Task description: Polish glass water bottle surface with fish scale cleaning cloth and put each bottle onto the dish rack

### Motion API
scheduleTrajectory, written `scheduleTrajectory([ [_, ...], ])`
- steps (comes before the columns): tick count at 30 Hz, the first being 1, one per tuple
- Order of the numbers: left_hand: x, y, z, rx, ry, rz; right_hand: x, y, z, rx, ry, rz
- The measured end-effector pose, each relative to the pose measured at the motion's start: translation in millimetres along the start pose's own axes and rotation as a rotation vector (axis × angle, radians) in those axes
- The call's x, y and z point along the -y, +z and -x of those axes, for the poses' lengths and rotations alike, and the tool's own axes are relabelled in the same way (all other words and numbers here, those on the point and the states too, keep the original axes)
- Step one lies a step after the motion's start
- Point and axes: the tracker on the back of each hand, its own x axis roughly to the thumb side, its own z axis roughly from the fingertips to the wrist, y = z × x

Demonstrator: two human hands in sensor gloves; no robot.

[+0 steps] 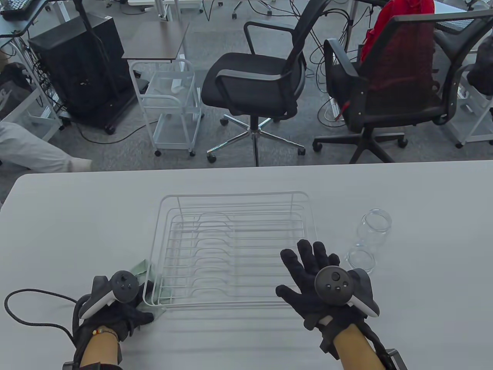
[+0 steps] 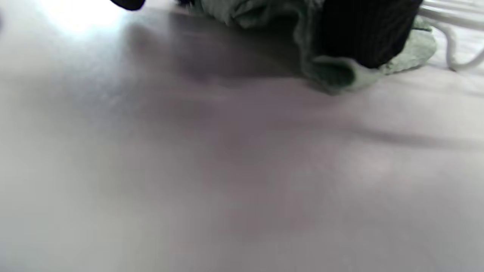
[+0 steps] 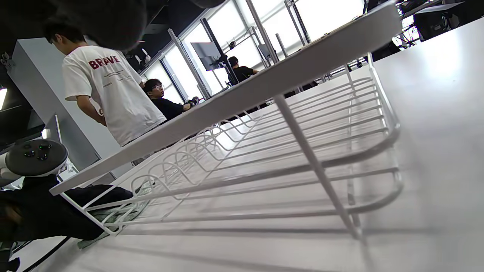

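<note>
From above, the white wire dish rack sits mid-table, two clear glass bottles lying at its 3 o'clock. The right hand hovers over the rack's 4 o'clock corner, fingers spread, grasping nothing. Only the left wrist view shows the left hand pinching the green cloth at 8 o'clock.
</note>
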Motion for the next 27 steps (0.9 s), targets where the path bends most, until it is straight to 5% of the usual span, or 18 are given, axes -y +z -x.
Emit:
scheduleTrajectory([
  [5,-6.3,2.2,2.6,-0.016,-0.064,-0.184,0.4,0.5,0.5,0.003,-0.010,0.004],
  [9,-10.8,9.0,17.6,-0.130,0.136,-0.206,-0.6,0.0,0.0,0.015,-0.022,0.005],
  [15,-51.3,38.5,32.6,-0.243,0.484,-0.604,-0.9,-0.8,-0.2,0.024,-0.030,0.006],
  [20,-85.0,62.3,11.6,-0.035,0.742,-0.777,-0.2,-0.1,-0.1,0.023,-0.036,0.014],
  [23,-98.5,72.7,-18.5,0.217,0.901,-0.725,-0.5,0.1,-0.2,0.027,-0.035,0.017],
  [27,-98.4,76.9,-54.9,0.384,1.008,-0.589,-0.5,0.5,-0.5,0.029,-0.039,0.017],
])
